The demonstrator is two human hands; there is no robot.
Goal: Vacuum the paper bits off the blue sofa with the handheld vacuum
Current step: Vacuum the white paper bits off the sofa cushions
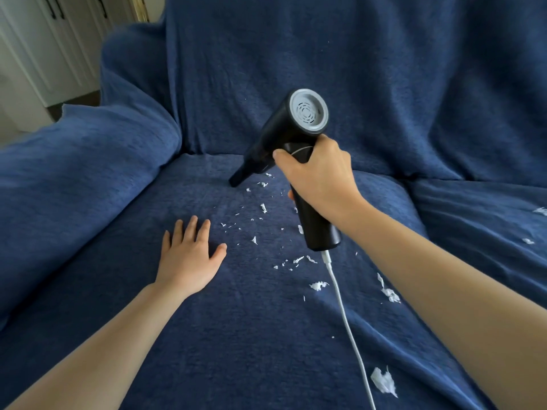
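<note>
The handheld vacuum is tilted nozzle-down over the seat cushion of the blue sofa, its narrow nozzle tip low over the fabric, touching it or nearly so. The right hand holds its black handle, fingers wrapped around the grip and thumb laid across the body. White paper bits lie scattered on the cushion just below and to the right of the nozzle, with larger scraps nearer the camera and a few on the next cushion. A white cable runs from the base of the handle toward the camera, across that litter. The left hand rests flat on the cushion left of the vacuum, fingers spread.

The likely trouble, as I judge it: the trailing cable may drag scraps about, the exhaust may scatter fine bits, and the loose sofa cover may be sucked into the nozzle. No container is in view.
</note>
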